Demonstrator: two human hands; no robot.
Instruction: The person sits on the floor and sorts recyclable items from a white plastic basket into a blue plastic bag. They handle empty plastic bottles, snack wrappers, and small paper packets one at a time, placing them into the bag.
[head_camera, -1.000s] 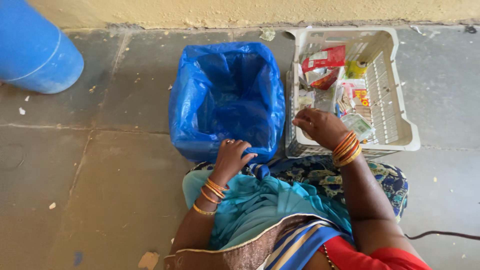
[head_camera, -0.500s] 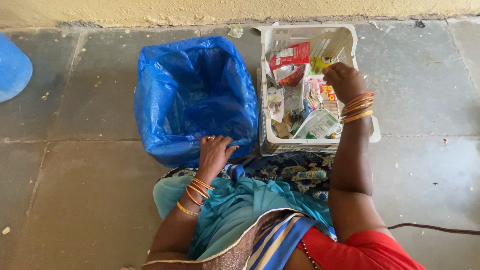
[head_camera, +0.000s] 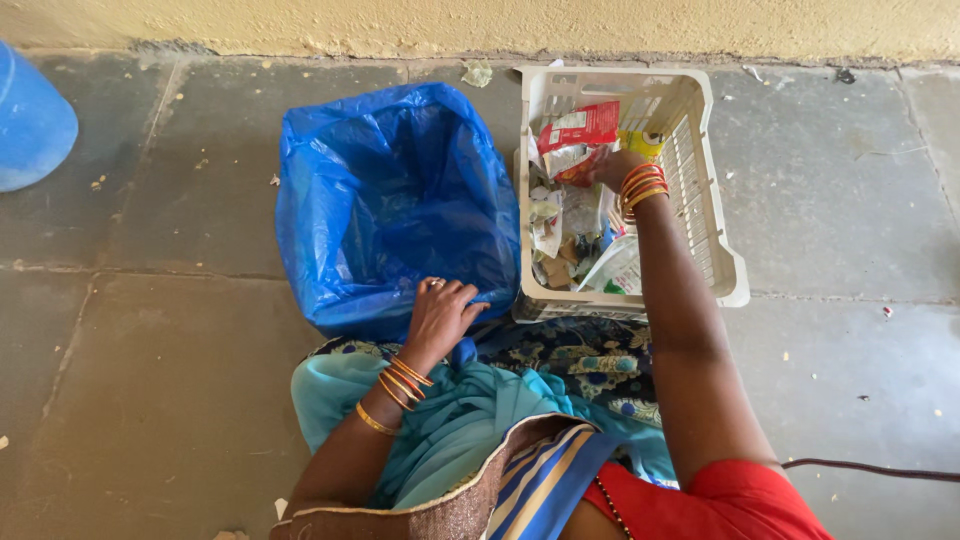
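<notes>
While left hand clutches blue bag rim, right hand among basket wrappers, grip unclear

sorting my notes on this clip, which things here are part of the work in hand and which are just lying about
In hand:
left hand on the rim of the blue bag
right hand among wrappers in the white basket

Lying about:
blue drum
paper scrap by the wall
black cable
</notes>
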